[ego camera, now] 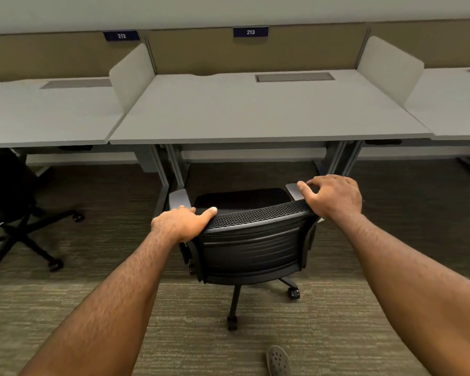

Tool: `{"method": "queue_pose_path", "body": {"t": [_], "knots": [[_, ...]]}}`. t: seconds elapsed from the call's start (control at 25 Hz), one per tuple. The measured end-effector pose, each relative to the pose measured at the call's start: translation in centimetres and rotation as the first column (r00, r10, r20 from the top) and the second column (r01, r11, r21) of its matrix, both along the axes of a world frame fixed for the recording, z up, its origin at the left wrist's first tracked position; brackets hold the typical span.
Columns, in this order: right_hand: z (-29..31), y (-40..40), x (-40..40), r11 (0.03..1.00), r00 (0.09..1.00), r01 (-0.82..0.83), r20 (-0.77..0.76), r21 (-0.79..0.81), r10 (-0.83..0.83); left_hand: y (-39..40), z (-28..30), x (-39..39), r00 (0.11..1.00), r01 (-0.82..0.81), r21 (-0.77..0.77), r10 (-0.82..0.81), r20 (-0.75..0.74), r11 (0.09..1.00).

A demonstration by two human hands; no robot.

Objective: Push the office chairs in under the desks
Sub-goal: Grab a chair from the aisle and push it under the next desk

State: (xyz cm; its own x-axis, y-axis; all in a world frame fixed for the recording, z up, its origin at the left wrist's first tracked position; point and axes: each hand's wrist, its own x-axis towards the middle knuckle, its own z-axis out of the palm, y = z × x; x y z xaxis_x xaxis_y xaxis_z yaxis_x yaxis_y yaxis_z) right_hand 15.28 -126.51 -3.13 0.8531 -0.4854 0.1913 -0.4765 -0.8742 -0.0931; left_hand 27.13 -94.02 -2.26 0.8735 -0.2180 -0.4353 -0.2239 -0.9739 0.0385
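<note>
Head view: black office chair (251,245) sits on the carpet (120,308) in front of the desk (255,115) marked 213 (250,32), backrest toward the camera, seat not yet under the desktop. Left hand (181,222) is on the top left corner of the backrest, fingers wrapped over the rim, thumb lying along the mesh edge. Right hand (333,198) is on the top right corner, palm on the rim, fingers loosely curled and spread forward over the armrest (293,189); whether they actually clamp the rim I cannot tell. A second chair (14,210) stands out from the desk marked 212 (121,36), also not tucked in.

To do this well, I'd say: push evenly with both hands so the casters (293,293) track straight, and aim the seat between the desk legs (171,169). The armrests look close to desktop height, so go slow near the edge and watch for a snag. The left armrest is near the left leg; bias slightly right.
</note>
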Motion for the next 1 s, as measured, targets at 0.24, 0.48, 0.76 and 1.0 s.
{"method": "queue_pose_path", "body": {"t": [0.24,0.48,0.76,1.0], "knots": [[-0.3,-5.0,6.0,0.996,0.994,-0.09,-0.056,0.001,0.09,-3.7,-0.3,2.7,0.998,-0.057,-0.01,0.057,0.015,0.998],[-0.7,-8.5,12.2,0.986,0.985,-0.164,-0.047,0.036,0.166,-6.7,-0.9,4.9,0.982,-0.114,-0.089,0.126,0.138,0.989],[-1.2,-5.5,15.1,0.979,0.983,-0.18,0.037,0.09,0.177,-7.4,-1.7,5.5,0.771,-0.085,-0.337,0.276,0.574,0.938],[-1.8,0.4,11.5,0.924,0.931,-0.364,0.034,0.117,0.362,-4.7,-4.6,1.3,0.819,0.034,-0.254,0.118,0.562,0.967]]}}
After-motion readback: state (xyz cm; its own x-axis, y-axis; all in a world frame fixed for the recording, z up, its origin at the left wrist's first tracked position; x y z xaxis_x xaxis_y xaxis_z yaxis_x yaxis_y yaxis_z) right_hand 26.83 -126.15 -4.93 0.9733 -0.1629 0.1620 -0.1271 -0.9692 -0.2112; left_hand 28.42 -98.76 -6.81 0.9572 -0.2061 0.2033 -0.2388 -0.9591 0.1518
